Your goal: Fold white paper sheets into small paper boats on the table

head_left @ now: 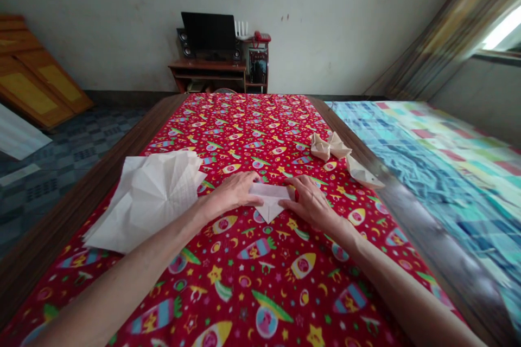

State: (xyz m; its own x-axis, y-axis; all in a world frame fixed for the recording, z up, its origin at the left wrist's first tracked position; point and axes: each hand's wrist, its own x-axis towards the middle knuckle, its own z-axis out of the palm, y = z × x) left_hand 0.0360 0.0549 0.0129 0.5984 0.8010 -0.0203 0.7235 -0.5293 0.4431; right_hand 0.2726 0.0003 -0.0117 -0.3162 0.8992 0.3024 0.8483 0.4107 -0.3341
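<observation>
A small folded white sheet of paper (269, 198) lies on the red patterned cloth, its pointed lower edge towards me. My left hand (235, 191) grips its left end between thumb and fingers. On the right end, my right hand (310, 199) pinches the paper the same way, the fingertips partly hidden behind it. To the left rests a stack of creased white paper sheets (150, 195). Several finished-looking folded paper pieces (337, 146) sit near the right edge of the table.
The red cloth (260, 282) covers a long wooden table with dark side edges (443, 249). A bed with a checked blue sheet (423, 168) adjoins on the right. At the far end stand a desk (207, 73), a monitor (209, 31) and a red telephone (260, 38).
</observation>
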